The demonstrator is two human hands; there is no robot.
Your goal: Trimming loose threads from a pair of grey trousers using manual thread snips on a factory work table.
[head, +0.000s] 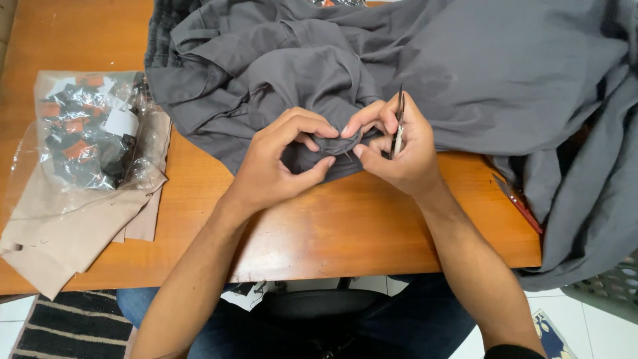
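Note:
A large dark grey garment (425, 73) lies heaped over the far and right side of a wooden table (345, 226). My left hand (279, 166) pinches a small fold of the grey cloth at its near edge. My right hand (399, 143) meets it there, thumb and forefinger on the same fold. A small pair of metal thread snips (399, 123) sits upright in my right hand, tips pointing away from me. Both hands touch each other at the fold.
A clear plastic bag (93, 129) of small black and orange pieces rests on beige cloth (73, 226) at the table's left. A red-handled tool (518, 199) pokes out from under the garment at the right. A grey mesh basket (608, 286) stands lower right.

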